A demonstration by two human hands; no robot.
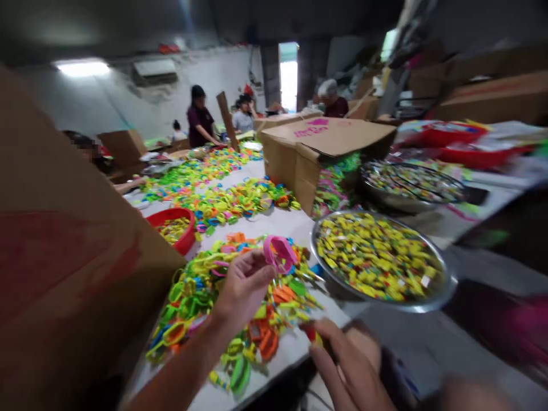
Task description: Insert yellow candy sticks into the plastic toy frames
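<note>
My left hand (246, 279) pinches a pink hollow plastic piece (280, 254), raised over a heap of bright plastic pieces (192, 297). Lower and to the right, near the table's front edge, my right hand (346, 359) has its fingers closed on a small red and yellow piece (314, 334), blurred and partly hidden by the fingers. Orange, green, yellow and blue parts lie loosely in the heap under both hands. Right of the heap stands a metal bowl (447, 279) full of small yellow pieces (377, 257).
A cardboard panel (64, 257) rises close on the left. Behind the heap are a red basin (187, 235), more plastic pieces (231, 200) and an open cardboard box (291, 165). A second metal bowl (385, 197) sits at the right. Several people work farther back.
</note>
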